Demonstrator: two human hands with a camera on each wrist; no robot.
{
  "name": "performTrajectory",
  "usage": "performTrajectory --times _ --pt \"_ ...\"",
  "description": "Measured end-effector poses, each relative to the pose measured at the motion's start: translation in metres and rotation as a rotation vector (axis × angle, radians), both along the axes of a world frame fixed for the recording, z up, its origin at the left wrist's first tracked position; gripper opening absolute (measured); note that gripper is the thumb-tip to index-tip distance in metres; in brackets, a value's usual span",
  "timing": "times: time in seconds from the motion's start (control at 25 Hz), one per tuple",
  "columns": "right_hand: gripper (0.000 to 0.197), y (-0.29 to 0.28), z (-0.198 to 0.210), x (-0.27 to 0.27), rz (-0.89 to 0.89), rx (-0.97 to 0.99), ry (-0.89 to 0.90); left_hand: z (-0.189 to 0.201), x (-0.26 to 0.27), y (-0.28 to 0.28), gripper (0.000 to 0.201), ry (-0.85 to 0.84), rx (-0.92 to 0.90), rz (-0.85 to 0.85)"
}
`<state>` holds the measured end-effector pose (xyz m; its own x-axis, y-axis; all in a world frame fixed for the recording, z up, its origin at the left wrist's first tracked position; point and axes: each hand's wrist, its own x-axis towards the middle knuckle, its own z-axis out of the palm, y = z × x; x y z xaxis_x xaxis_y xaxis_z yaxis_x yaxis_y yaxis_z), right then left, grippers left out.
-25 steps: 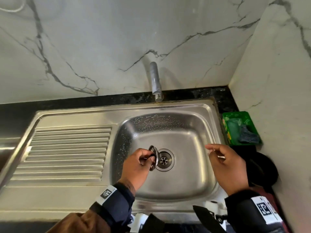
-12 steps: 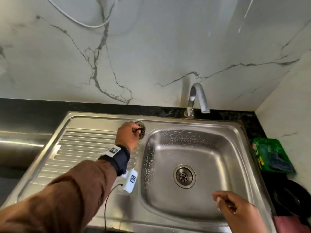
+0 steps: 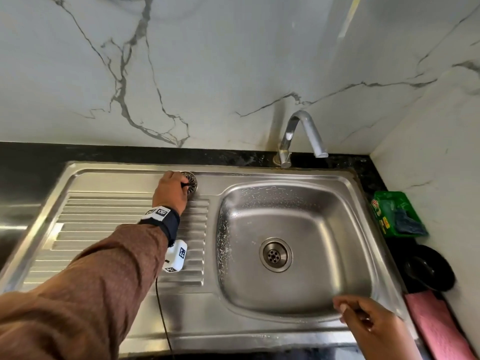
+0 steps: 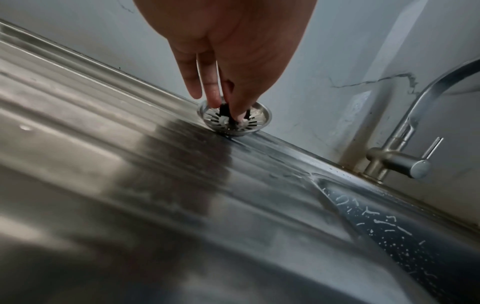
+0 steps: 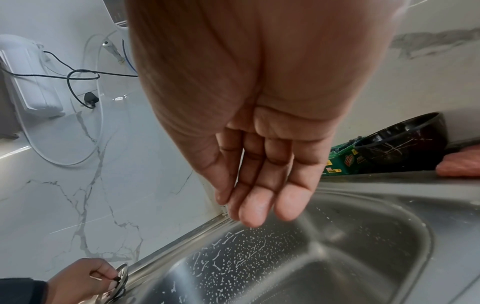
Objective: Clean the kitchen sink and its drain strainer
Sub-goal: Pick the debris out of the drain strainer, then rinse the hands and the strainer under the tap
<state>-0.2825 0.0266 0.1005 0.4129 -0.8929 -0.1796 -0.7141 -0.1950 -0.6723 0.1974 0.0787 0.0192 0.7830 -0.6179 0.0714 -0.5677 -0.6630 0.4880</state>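
A round steel drain strainer (image 3: 191,183) (image 4: 235,119) (image 5: 120,281) sits on the flat back rim of the stainless sink (image 3: 298,175), above the ribbed drainboard (image 3: 109,224). My left hand (image 3: 172,190) (image 4: 228,107) pinches its black centre knob between thumb and fingers. The bowl (image 3: 319,211) is flecked with white specks and its drain hole (image 3: 275,254) stands uncovered. My right hand (image 3: 363,318) (image 5: 259,197) hovers over the bowl's front right corner, fingers relaxed and holding nothing.
A curved tap (image 3: 301,136) rises behind the bowl. On the right counter lie a green tray (image 3: 394,214) with a dark scrubber, a black bowl (image 3: 428,268) and a pink cloth (image 3: 439,326). Marble walls close the back and right.
My left hand lifted the strainer out of the drain and carried it back-left onto the sink's rear rim. My right hand drew back toward the front right corner.
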Motion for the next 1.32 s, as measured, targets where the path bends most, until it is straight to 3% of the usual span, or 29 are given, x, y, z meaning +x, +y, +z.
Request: performTrajectory --times 0.24,0.6,0.84,1.12,1.2,1.32 --pt "0.024 -0.003 0.002 0.036 0.121 0.034 0.002 0.011 -0.005 0.010 0.020 0.000 -0.027 -0.030" --pt "0.016 -0.028 -0.015 0.082 0.160 -0.001 -0.030 0.037 -0.054 0.031 0.023 -0.093 -0.146 -0.153" --pt "0.016 -0.039 -0.029 0.086 0.192 0.044 -0.019 0.049 -0.088 0.034 0.022 -0.017 -0.232 -0.205" --pt "0.017 -0.059 -0.041 0.075 0.178 0.122 -0.034 0.093 -0.162 -0.039 0.015 0.109 -0.476 -0.404" --pt "0.018 -0.068 -0.043 0.070 0.155 0.178 -0.079 0.094 -0.164 -0.068 0.017 0.093 -0.445 -0.442" --pt "0.023 -0.080 -0.044 0.061 0.109 0.264 -0.144 0.094 -0.153 -0.113 0.024 0.010 -0.254 -0.512"
